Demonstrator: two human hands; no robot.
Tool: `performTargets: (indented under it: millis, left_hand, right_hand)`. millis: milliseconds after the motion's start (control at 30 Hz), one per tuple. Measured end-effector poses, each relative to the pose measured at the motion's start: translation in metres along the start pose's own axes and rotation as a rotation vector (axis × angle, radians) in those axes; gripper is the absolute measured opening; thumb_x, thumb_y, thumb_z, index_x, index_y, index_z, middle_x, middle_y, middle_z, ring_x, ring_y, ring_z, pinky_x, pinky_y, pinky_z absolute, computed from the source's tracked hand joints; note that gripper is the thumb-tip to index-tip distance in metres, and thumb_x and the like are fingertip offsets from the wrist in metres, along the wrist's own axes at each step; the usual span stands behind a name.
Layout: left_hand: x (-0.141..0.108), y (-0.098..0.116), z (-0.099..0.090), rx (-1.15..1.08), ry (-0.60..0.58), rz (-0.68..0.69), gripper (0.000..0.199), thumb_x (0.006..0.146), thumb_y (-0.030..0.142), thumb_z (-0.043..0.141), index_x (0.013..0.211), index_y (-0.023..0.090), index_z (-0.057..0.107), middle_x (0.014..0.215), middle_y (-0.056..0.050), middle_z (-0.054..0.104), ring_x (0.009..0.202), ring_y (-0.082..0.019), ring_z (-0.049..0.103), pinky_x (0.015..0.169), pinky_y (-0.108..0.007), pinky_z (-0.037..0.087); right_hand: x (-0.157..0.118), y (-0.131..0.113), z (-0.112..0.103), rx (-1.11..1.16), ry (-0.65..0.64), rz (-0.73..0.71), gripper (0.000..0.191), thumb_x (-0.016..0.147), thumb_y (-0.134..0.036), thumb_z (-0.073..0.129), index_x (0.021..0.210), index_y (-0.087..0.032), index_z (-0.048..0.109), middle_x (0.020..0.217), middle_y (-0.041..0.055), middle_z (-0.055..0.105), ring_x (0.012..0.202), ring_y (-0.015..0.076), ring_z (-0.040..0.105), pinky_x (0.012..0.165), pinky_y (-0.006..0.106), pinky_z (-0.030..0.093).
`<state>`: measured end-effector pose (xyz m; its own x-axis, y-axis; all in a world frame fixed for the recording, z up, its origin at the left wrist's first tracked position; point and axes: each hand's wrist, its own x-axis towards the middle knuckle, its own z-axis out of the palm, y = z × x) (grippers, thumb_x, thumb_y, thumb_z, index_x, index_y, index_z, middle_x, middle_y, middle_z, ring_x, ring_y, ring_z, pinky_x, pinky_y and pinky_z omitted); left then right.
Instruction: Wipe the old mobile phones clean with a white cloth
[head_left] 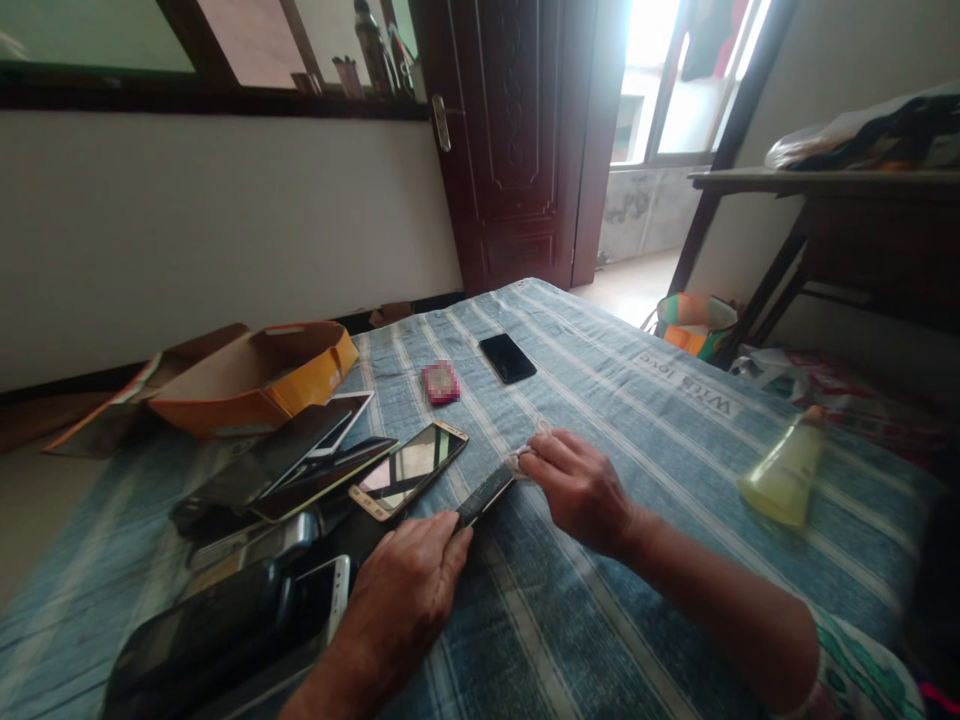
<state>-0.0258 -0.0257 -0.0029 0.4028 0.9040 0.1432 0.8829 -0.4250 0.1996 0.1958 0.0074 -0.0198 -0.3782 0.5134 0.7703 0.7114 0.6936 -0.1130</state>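
My left hand (409,585) is closed around the near end of a dark phone (487,497), tilted with one long edge toward me. At its far end, my right hand (585,490) pinches a crumpled white tissue or cloth (517,462), pressed against the phone. Just left of the held phone, a gold phone (409,470) lies with its reflective screen up. Beside my left wrist is a white-edged phone (337,590), partly covered by that hand. A black phone (508,358) lies flat farther off on the bed.
Several phones and a black case (202,620) are heaped at left, before an open orange cardboard box (255,385). A small pink-red item (440,383), blurred out, lies mid-bed. A spray bottle of yellowish liquid (784,475) lies at right on the striped sheet (637,400).
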Motion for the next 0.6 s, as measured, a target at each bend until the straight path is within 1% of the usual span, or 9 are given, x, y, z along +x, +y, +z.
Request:
performTargets:
  millis: [100,167,267,367,433,500,600]
  left_hand:
    - [-0.002,-0.006,0.005,-0.063,0.049,-0.010,0.043,0.095,0.039,0.030,0.093,0.018,0.068,0.094,-0.010,0.073,0.085,-0.024,0.068,0.079,-0.037,0.054]
    - [-0.002,-0.008,0.007,-0.104,0.063,-0.020,0.044,0.095,0.042,0.031,0.096,0.018,0.068,0.095,-0.010,0.073,0.086,-0.023,0.068,0.079,-0.036,0.054]
    - [-0.002,-0.008,0.005,-0.155,0.038,-0.026,0.045,0.095,0.042,0.029,0.093,0.019,0.067,0.092,-0.008,0.073,0.084,-0.021,0.068,0.078,-0.033,0.054]
    - [-0.001,-0.006,0.001,-0.171,0.004,-0.030,0.045,0.095,0.040,0.027,0.089,0.021,0.066,0.087,-0.007,0.073,0.082,-0.020,0.068,0.079,-0.031,0.053]
    - [-0.001,-0.004,0.000,-0.148,-0.011,-0.045,0.045,0.095,0.040,0.026,0.089,0.020,0.067,0.087,-0.008,0.073,0.082,-0.021,0.068,0.079,-0.033,0.053]
    - [-0.002,-0.003,0.000,-0.115,-0.028,-0.062,0.046,0.095,0.041,0.027,0.091,0.019,0.067,0.089,-0.009,0.073,0.084,-0.023,0.068,0.080,-0.036,0.053]
    - [-0.002,-0.004,-0.001,-0.079,-0.042,-0.086,0.047,0.094,0.042,0.028,0.099,0.017,0.068,0.092,-0.011,0.073,0.086,-0.026,0.068,0.081,-0.039,0.053]
  right_hand:
    - [0.004,-0.012,0.006,-0.025,-0.011,-0.068,0.023,0.094,-0.015,0.045,0.086,-0.015,0.066,0.085,0.0080,0.064,0.094,0.0213,0.057,0.087,0.036,0.050]
    - [0.006,-0.021,0.010,-0.038,-0.008,-0.100,0.023,0.094,-0.013,0.044,0.086,-0.014,0.066,0.088,0.0089,0.064,0.100,0.0232,0.057,0.092,0.039,0.049]
    - [0.010,-0.036,0.014,-0.016,0.021,-0.168,0.026,0.092,-0.009,0.043,0.083,-0.012,0.066,0.090,0.0098,0.064,0.102,0.0243,0.057,0.096,0.041,0.049]
    - [0.013,-0.045,0.015,0.011,0.037,-0.216,0.027,0.091,-0.008,0.043,0.079,-0.013,0.067,0.091,0.0096,0.065,0.100,0.0233,0.059,0.097,0.040,0.050]
    - [0.012,-0.043,0.014,0.020,0.024,-0.219,0.026,0.092,-0.008,0.044,0.080,-0.013,0.067,0.092,0.0091,0.066,0.097,0.0218,0.061,0.099,0.041,0.050]
    - [0.009,-0.037,0.013,0.033,0.009,-0.213,0.024,0.092,-0.009,0.045,0.083,-0.014,0.067,0.092,0.0088,0.067,0.097,0.0206,0.062,0.100,0.041,0.049]
    - [0.004,-0.019,0.014,0.026,0.031,-0.178,0.019,0.092,-0.011,0.048,0.090,-0.013,0.067,0.096,0.0103,0.069,0.105,0.0223,0.061,0.102,0.043,0.048]
